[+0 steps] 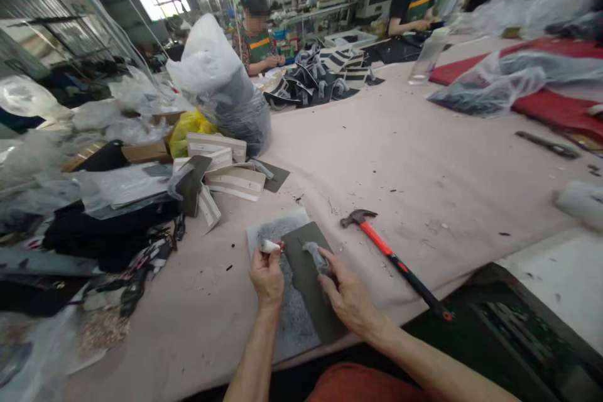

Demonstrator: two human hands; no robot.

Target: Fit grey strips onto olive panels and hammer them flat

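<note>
My left hand (pixel 267 276) is closed around a small white cylindrical piece (pixel 270 246), whose exact kind I cannot make out. A crumpled grey translucent strip (pixel 316 256) is pinched between the thumb and fingers of my right hand (pixel 346 292). Under that strip lies a flat dark grey panel (pixel 301 264), partly on top of a speckled whitish board (pixel 294 320). To the right of my right hand, a claw hammer (pixel 398 264) with an orange and black handle rests on the cloth-covered table (pixel 358 157).
Cream and grey panels (pixel 235 181) are heaped at the left, before a large plastic-wrapped bundle (pixel 226 81). Black and white parts (pixel 325 72) are piled at the far edge, near a seated person. A clear bottle (pixel 428 56), a bagged item (pixel 490 88) and a dark knife-like tool (pixel 546 144) lie rightward.
</note>
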